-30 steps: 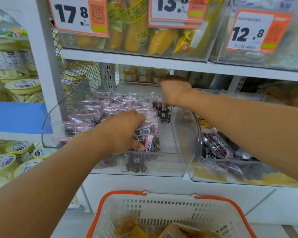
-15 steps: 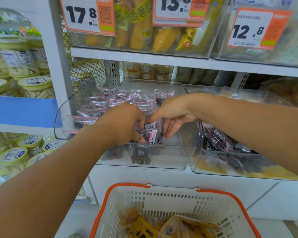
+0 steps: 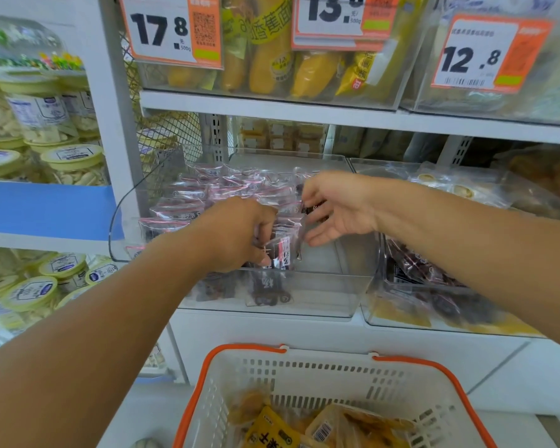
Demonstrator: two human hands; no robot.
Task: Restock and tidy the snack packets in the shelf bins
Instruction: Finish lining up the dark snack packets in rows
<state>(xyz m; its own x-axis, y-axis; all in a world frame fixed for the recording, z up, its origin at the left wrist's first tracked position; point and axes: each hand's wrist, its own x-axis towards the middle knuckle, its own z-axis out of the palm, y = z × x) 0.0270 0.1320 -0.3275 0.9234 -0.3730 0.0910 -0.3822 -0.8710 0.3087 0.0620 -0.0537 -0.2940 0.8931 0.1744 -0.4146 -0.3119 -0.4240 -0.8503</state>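
A clear shelf bin [image 3: 320, 295] holds rows of small pink-edged packets of dark snacks [image 3: 207, 189], standing upright on its left side. My left hand [image 3: 236, 234] curls over the front packets and grips a bunch of them [image 3: 283, 250] near the bin's front. My right hand [image 3: 333, 206] reaches in from the right with fingers spread, touching the right side of the same rows. The bin's right part is bare.
A second clear bin [image 3: 382, 315] to the right holds dark and yellow packets. Below stands a white basket with an orange rim [image 3: 246, 349] containing yellow snack packs [image 3: 272, 428]. Price tags [image 3: 172, 30] hang from the upper shelf. Lidded tubs [image 3: 72, 163] fill the left shelves.
My right hand has come forward from the back of the bin, then opened and spread beside the packets. My left hand has stayed on the front packets. The camera has shifted left.
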